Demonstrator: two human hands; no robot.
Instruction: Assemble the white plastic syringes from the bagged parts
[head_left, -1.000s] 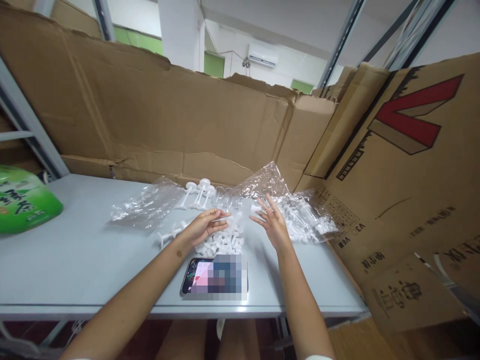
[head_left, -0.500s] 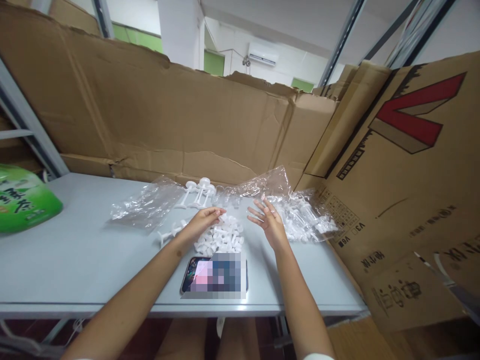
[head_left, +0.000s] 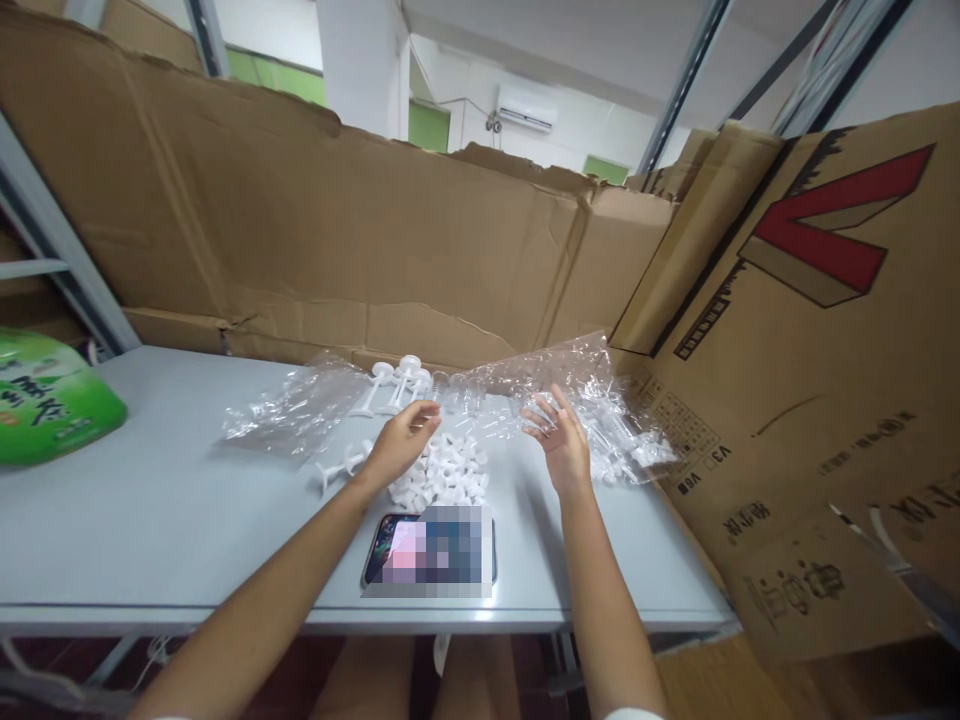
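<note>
My left hand (head_left: 406, 437) hovers over the left edge of a pile of small white plastic pieces (head_left: 442, 477). Its fingers curl toward the thumb; whatever lies between the tips is too small or hidden to make out. To the right, my right hand (head_left: 562, 440) is raised with fingers spread, in front of a clear plastic bag (head_left: 540, 372); whether it touches the film I cannot tell. Behind my left hand stand several white spool-like pieces with round ends (head_left: 407, 375). A few similar white pieces (head_left: 330, 475) lie left of the pile.
A phone (head_left: 386, 555) lies near the front edge of the grey table (head_left: 202, 530). Another clear bag (head_left: 292, 405) rests at left, and bagged white pieces (head_left: 619, 445) at right. A green package (head_left: 56, 400) sits far left. Cardboard walls (head_left: 360, 220) close off the back and right.
My right hand has moved right and slightly up, and the clear bag's raised edge has shifted right. My left hand has risen a little, slightly back from the pile.
</note>
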